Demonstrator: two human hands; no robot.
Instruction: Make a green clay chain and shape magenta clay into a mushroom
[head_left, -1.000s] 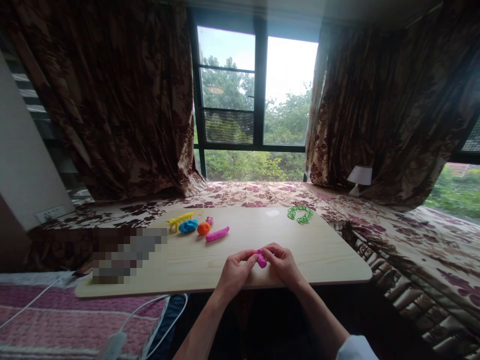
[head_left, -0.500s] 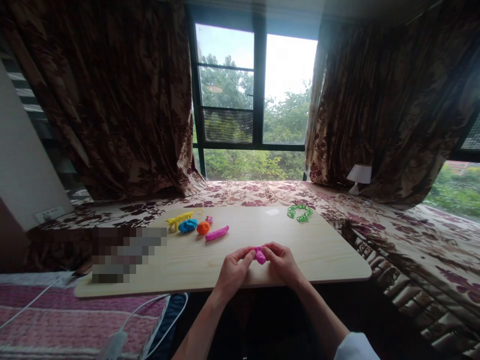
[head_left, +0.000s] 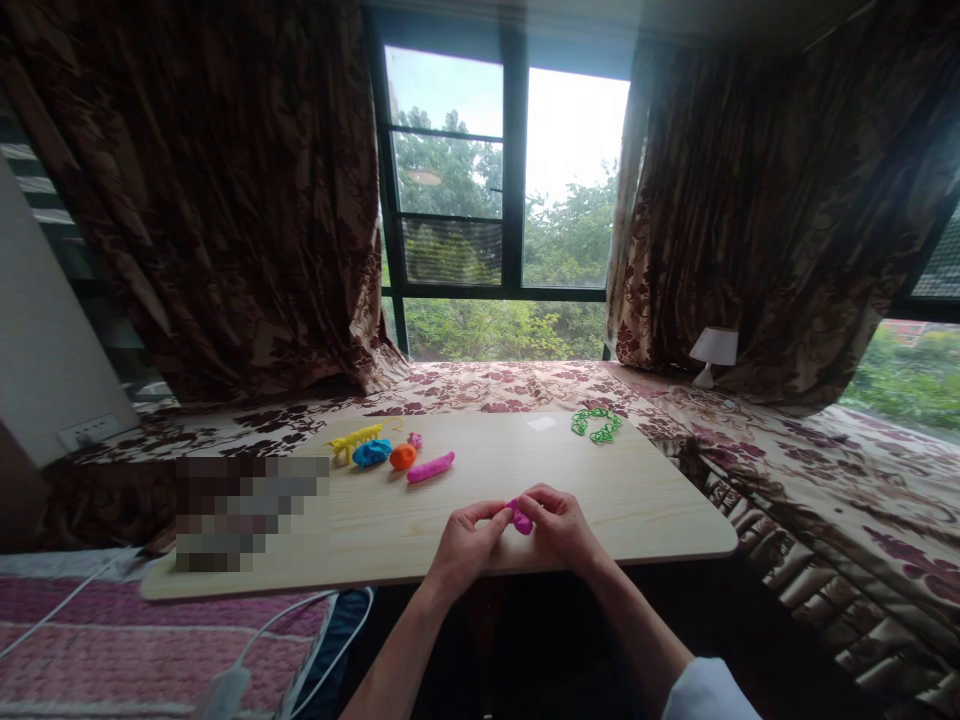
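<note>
A small lump of magenta modelling clay is pinched between my two hands, just above the front part of the table. My left hand grips its left side with thumb and fingertips. On the other side, my right hand is closed on it, fingers bent over the top. Farther back to the left lies a magenta clay roll. Beside it are an orange clay ball, a blue clay lump, a small pink piece and a yellow clay shape with leg-like parts.
The pale wooden table has rounded corners. A green looped ring and a white patch lie toward its far side. A blurred-out patch covers the left end. A white lamp stands on the flowered window seat.
The clay between my hands has turned slightly, and its lower part now bulges to the right. My fingers have shifted a little on it. The whole view has moved slightly.
</note>
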